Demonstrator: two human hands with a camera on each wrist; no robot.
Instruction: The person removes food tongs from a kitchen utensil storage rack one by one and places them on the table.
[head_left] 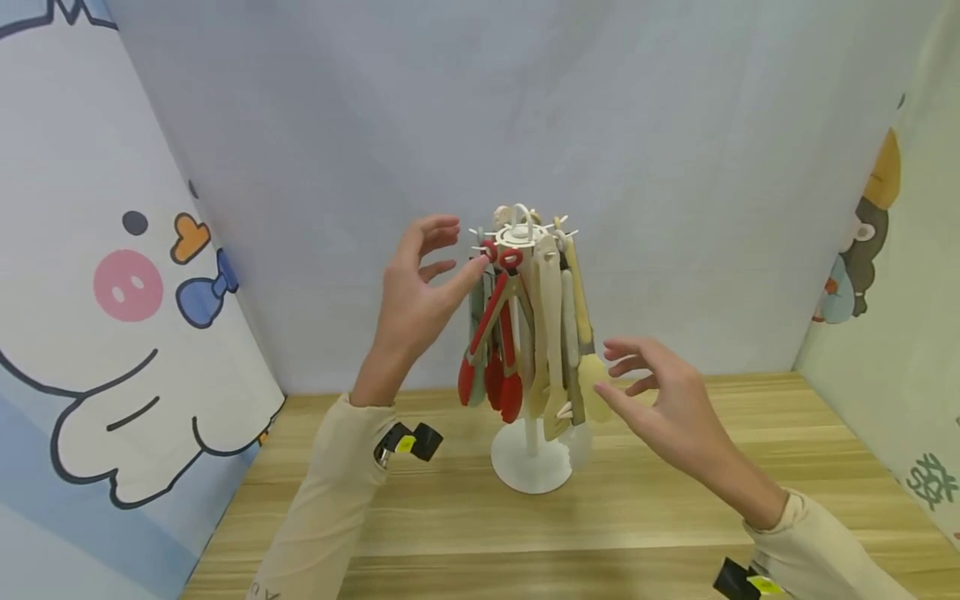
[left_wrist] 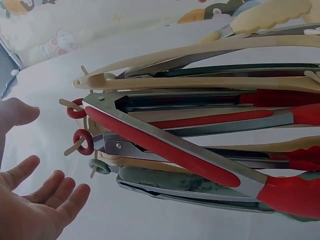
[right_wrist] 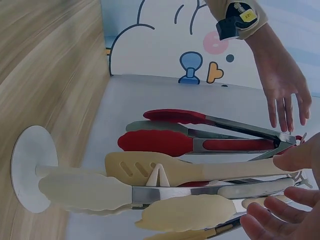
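Several kitchen tongs hang by their rings from a white rotating utensil rack (head_left: 528, 467). My left hand (head_left: 416, 292) is beside the top of the rack, fingers spread; its thumb tip overlaps the ring of the red tongs (head_left: 512, 398) in the head view. The left wrist view shows a gap between these fingers and the hooks, with green tongs (left_wrist: 165, 177) hanging beside the red ones. My right hand (head_left: 667, 408), fingers loosely bent and holding nothing, is at the right side, close to pale yellow tongs (head_left: 595, 387). Cream tongs (right_wrist: 85, 192) and a beige slotted turner (right_wrist: 187, 167) hang there too.
The rack stands on a light wood-grain table (head_left: 442, 517) near its back edge. Behind it hangs a plain pale cloth (head_left: 337, 167). Printed cartoon panels close off the left (head_left: 67, 208) and right sides.
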